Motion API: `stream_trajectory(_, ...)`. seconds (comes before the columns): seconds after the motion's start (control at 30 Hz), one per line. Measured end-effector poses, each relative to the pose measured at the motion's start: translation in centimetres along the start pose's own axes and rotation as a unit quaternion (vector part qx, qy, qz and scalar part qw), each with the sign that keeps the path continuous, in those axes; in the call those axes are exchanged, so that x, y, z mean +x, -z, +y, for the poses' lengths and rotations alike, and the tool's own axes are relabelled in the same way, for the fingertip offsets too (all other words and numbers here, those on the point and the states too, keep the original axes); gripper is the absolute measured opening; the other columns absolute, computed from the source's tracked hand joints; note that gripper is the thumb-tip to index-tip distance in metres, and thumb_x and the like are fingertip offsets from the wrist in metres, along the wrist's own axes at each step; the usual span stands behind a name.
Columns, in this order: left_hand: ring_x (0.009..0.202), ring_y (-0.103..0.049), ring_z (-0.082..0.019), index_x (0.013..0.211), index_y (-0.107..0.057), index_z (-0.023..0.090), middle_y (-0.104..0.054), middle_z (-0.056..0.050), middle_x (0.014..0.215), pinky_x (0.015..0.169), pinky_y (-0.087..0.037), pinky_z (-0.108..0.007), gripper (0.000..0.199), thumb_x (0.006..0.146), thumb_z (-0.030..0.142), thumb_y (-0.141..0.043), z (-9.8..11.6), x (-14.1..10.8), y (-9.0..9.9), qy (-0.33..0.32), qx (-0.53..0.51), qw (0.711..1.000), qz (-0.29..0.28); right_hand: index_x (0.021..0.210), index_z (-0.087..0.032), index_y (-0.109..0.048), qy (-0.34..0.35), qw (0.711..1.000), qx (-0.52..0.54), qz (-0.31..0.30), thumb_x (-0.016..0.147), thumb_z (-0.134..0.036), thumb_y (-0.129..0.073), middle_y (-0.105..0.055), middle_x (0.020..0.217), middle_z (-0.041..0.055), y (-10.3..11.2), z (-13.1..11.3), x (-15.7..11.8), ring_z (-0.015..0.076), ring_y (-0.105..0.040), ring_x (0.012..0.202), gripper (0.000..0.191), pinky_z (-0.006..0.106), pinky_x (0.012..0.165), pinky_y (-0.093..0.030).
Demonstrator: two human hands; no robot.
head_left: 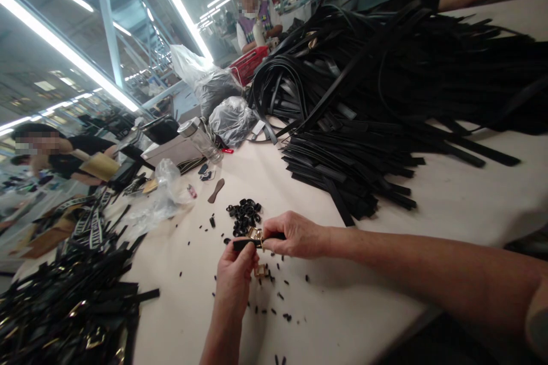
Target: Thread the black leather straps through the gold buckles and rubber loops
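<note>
My left hand [240,262] pinches one end of a short black strap [245,244] over the pale table [180,313]. Close to its right, my right hand [291,235] grips the black strap's other side, near a gold-coloured buckle [256,233]. Another gold-coloured buckle [261,271] lies just beside my left hand's fingers. Behind the hands sits a small pile of black loops [245,214]. Small black bits [280,296] are scattered around and below the hands. How the strap passes through the buckle is too small to tell.
Black straps [351,165] are heaped at the back right, buckled straps [72,308] at the left. A glass bottle [201,140], plastic bags [233,120] and a brown tool [216,190] lie further back. Other people work beyond the table.
</note>
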State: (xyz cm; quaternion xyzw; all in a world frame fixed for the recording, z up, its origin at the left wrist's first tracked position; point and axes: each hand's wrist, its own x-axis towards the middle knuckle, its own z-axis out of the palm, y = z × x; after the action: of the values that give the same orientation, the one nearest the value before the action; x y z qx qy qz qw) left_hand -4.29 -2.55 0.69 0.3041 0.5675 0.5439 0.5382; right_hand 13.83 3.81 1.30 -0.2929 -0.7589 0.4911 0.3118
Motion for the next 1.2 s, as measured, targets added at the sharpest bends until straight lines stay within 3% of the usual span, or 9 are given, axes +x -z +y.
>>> stream_trajectory(0.33, 0.053, -0.050, -0.007, 0.081, -0.065, 0.014, -0.057, 0.002, 0.065, 0.048, -0.042, -0.014, 0.037, 0.059, 0.032, -0.089, -0.2, 0.0, -0.1, 0.022, -0.044, 0.999, -0.001, 0.086, -0.014, -0.069, -0.052, 0.997, 0.049, -0.035, 0.084, -0.023, -0.058, -0.059, 0.060, -0.0014, -0.2, 0.3, 0.0, 0.0075, -0.050, 0.051, 0.014, 0.016, 0.048, -0.035)
stream_trajectory(0.47, 0.055, -0.050, -0.007, 0.086, -0.067, 0.014, -0.060, 0.000, 0.067, 0.051, -0.042, -0.017, 0.039, 0.058, 0.030, -0.089, -0.1, -0.4, -0.2, -0.011, -0.012, 1.000, -0.004, 0.088, -0.014, -0.067, -0.108, 0.984, 0.125, -0.067, 0.086, -0.030, -0.056, -0.058, 0.057, -0.0017, -0.3, 0.7, 0.2, 0.0086, -0.050, 0.046, 0.020, 0.017, 0.044, -0.037)
stream_trajectory(0.63, 0.056, -0.051, -0.009, 0.086, -0.068, 0.013, -0.059, 0.000, 0.066, 0.052, -0.041, -0.018, 0.036, 0.063, 0.033, -0.086, -0.3, -0.7, -0.3, -0.051, 0.033, 0.998, 0.004, 0.088, -0.014, -0.066, -0.082, 0.985, 0.130, -0.080, 0.086, -0.026, -0.055, -0.057, 0.058, -0.0020, -0.4, 1.2, 0.2, 0.0090, -0.053, 0.050, 0.017, 0.016, 0.047, -0.039)
stream_trajectory(0.9, 0.059, -0.055, -0.010, 0.089, -0.065, 0.014, -0.061, -0.001, 0.069, 0.051, -0.043, -0.018, 0.037, 0.068, 0.038, -0.083, -0.6, -0.5, -0.3, -0.034, 0.044, 0.998, 0.005, 0.087, -0.014, -0.068, -0.038, 0.997, 0.048, -0.038, 0.086, -0.022, -0.053, -0.063, 0.066, 0.0001, -0.5, 0.4, -0.1, 0.0089, -0.055, 0.055, 0.016, 0.017, 0.051, -0.038)
stream_trajectory(1.03, 0.060, -0.057, -0.012, 0.096, -0.064, 0.015, -0.064, -0.002, 0.073, 0.052, -0.045, -0.019, 0.037, 0.073, 0.041, -0.079, -0.9, -0.5, -0.2, -0.051, 0.092, 0.994, -0.008, 0.084, -0.014, -0.065, -0.046, 0.997, 0.063, -0.008, 0.082, -0.014, -0.053, -0.064, 0.068, -0.0008, -0.8, 0.4, 0.0, 0.0079, -0.052, 0.054, 0.012, 0.017, 0.051, -0.037)
stream_trajectory(1.2, 0.061, -0.061, -0.015, 0.103, -0.062, 0.016, -0.067, -0.005, 0.074, 0.053, -0.048, -0.023, 0.043, 0.077, 0.048, -0.072, -1.0, -0.9, -0.7, -0.081, 0.150, 0.985, -0.003, 0.074, -0.015, -0.064, -0.052, 0.998, 0.003, 0.040, 0.076, -0.014, -0.059, -0.060, 0.062, -0.0027, -0.7, 0.1, 0.1, 0.0079, -0.047, 0.055, 0.005, 0.018, 0.052, -0.033)
